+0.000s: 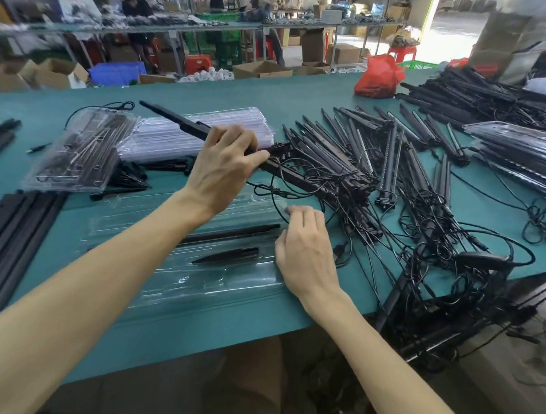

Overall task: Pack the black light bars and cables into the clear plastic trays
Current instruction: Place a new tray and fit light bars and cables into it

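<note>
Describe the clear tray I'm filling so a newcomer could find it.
On the teal table, at its near edge, lies one open clear plastic tray. Unlike the stacked trays behind it, it holds just one long black bar and one short black spike.

Both forearms were bare as far as the view ran above the table (172, 337); the left hand (223, 170) and right hand (304, 249) were bare, slim-fingered, with tendons and knuckles showing; under the table, dim brownish cloth.
</note>
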`<state>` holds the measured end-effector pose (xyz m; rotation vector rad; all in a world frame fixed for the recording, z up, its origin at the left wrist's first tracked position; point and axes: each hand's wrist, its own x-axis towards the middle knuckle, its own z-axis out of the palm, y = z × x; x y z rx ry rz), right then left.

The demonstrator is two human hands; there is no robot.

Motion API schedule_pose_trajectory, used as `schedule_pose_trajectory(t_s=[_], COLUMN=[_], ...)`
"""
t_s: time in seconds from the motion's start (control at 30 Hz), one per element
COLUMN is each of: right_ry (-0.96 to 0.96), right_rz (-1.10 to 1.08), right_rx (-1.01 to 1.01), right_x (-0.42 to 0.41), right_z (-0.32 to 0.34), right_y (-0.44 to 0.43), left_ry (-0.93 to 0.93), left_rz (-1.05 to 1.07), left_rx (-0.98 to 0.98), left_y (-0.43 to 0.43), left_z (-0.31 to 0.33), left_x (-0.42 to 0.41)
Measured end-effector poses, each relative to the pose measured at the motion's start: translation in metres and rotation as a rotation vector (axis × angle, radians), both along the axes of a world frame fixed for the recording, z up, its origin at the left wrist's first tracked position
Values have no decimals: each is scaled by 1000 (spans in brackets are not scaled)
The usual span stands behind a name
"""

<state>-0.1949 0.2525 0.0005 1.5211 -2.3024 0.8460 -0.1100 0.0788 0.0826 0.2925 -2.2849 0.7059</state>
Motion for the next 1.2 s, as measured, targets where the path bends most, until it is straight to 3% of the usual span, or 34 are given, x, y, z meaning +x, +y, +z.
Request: schedule_pose_trajectory(t_s=[0.2, 0.4, 0.67, 0.8, 0.9, 1.07, 1.2], right_ry=[-57, -118, -145, -145, -146, -146, -139], right_rz=[-17, 31, 47, 45, 47, 53, 45], right_rx=[3, 11, 2, 9, 16, 23, 31], right_x=[-2, -1, 1, 1, 1, 3, 3], right_z=[-2, -4, -4, -5, -4, -4, -5], right_y=[-2, -1, -1, -1, -1, -1, -2], left_ry=[-13, -146, -243, -93, -40, -252, -196], left_rz=[49, 98, 138, 81, 96, 62, 86], left_rx=[-37, 61, 401, 702, 780, 976, 927], left_y=[-7, -10, -1, -4, -10, -17, -21], left_z=[0, -18, -47, -41, -35, -33, -36], left_x=[31, 64, 77, 77, 76, 68, 63])
